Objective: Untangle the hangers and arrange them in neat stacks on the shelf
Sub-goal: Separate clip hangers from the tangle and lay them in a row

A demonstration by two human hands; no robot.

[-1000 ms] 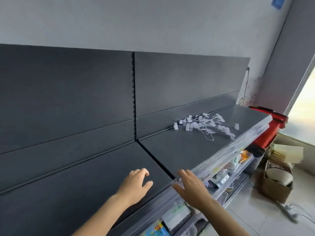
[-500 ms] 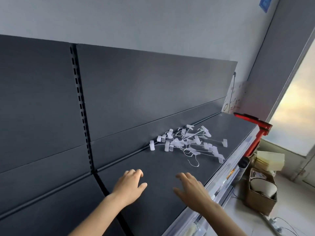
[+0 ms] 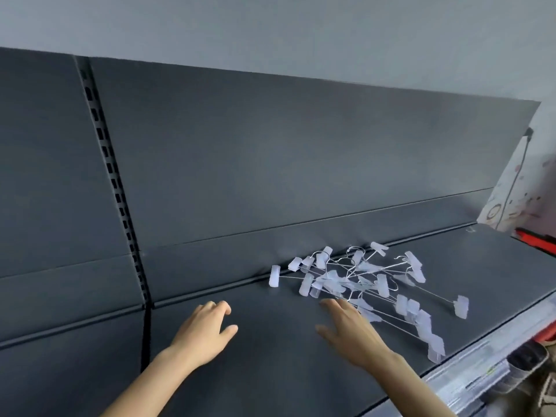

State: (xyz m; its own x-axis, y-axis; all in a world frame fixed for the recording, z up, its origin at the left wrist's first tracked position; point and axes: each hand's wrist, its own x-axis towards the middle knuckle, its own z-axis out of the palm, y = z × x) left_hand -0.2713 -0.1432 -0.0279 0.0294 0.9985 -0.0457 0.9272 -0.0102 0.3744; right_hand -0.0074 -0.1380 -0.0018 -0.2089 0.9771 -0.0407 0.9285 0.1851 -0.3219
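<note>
I record the shelf [image 3: 270,371] as plain dark grey, the back panel [image 3: 270,161] the same, its upright strip [image 3: 117,191] patterned with black slots. The hangers [image 3: 361,284] are silver wire with translucent whitish clips; the wall [image 3: 270,31] is pale grey. At my right, a red object [image 3: 538,240] and a white sheet [image 3: 517,188] with small coloured motifs

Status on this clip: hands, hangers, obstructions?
Left hand open, short of hangers. Right hand open, at their edge. All tangled, on shelf. Nothing in the way.

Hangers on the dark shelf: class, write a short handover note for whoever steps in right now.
Thin wire hangers with pale translucent plastic clips: one tangled heap toward the back of the dark grey metal shelf.
Left hand: open above the shelf, holding nothing.
Right hand: open, fingers spread, at the heap's near edge, nothing gripped.
Done: nothing. Left: untangle, stack neatly.
</note>
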